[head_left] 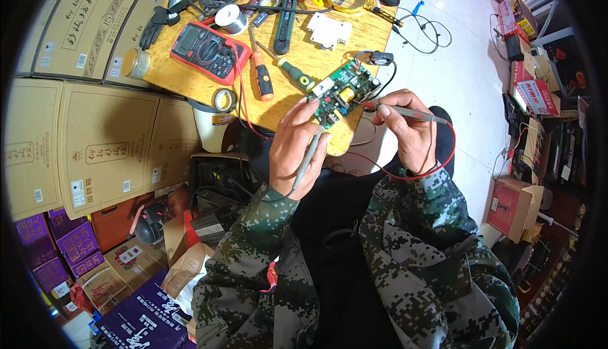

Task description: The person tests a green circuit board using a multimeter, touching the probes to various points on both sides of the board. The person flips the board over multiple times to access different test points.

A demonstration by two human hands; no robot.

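A green circuit board [327, 106] with a yellow transformer [346, 94] lies at the near corner of the wooden table. My left hand [296, 143] is closed round a grey test probe [308, 157], its fingertips by the board's left edge and the probe's tip near its lower end. From the right, my right hand [408, 135] grips a second probe [415, 114], grey with a red tip end and a red lead, pointing at the board's right side. Whether either tip touches metal is too small to tell. A red multimeter [210, 52] sits further left.
Two screwdrivers [262, 75], [296, 73] and a roll of tape [224, 100] lie between meter and board. Behind are a solder spool [231, 19], a green-black utility knife [285, 27], a white plastic piece [329, 30] and tangled cables. Cardboard boxes [104, 143] stand at the left.
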